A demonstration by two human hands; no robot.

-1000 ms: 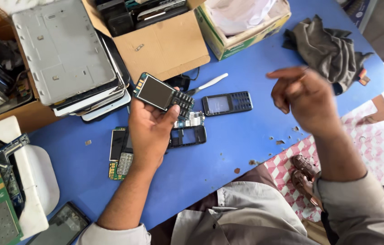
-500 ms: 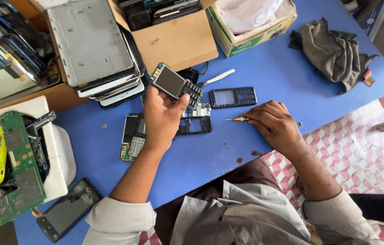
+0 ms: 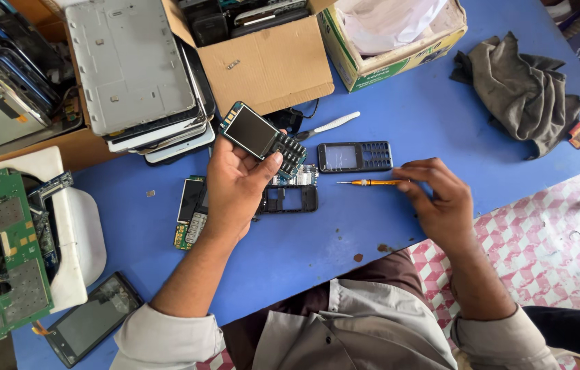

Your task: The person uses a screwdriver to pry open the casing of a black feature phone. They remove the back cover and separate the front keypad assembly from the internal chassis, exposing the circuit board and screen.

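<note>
My left hand holds a bare phone circuit board with its screen and keypad above the blue table. My right hand pinches the handle of a small orange screwdriver, whose tip points left just above the table. A black phone front cover lies beyond the screwdriver. A black phone frame and a second board lie beside my left hand. White-handled tweezers rest near the cardboard box.
An open cardboard box of phone parts and a second box with white plastic stand at the back. Stacked tablet shells sit left of them. A grey rag lies right. Green circuit boards fill a white tray, left.
My right hand came down from mid-air to the table and took up the orange screwdriver. My left hand kept holding the phone board, and the view shifted slightly.
</note>
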